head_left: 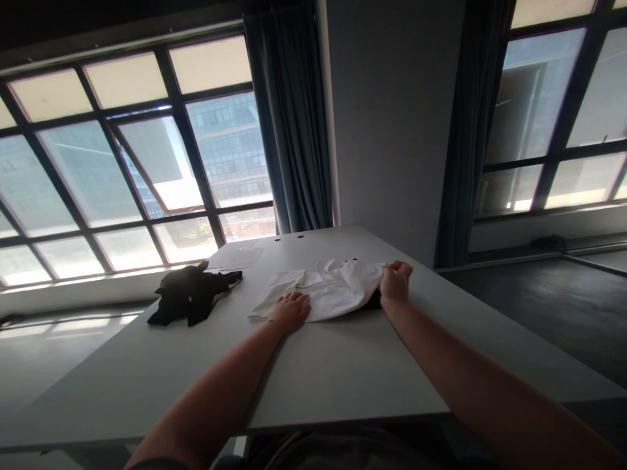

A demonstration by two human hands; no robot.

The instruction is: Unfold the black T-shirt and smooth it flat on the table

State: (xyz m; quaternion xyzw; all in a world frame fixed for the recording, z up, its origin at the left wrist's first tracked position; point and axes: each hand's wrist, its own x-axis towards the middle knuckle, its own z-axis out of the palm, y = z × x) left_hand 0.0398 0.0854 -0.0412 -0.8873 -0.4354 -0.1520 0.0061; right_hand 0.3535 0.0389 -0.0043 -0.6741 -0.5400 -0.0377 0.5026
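Observation:
A white garment lies partly rumpled on the table, its left part fairly flat and its right part bunched. My left hand rests on the garment's near left part, palm down with the fingers stretched out. At the right end, my right hand is closed on the garment's edge and lifts it a little. Something black shows beneath the white cloth beside my right hand; its kind is hidden.
A crumpled black garment with a small yellow mark lies at the table's left side. Pale sheets lie near the far left edge of the white table. Behind stand windows, a dark blue curtain and a pillar.

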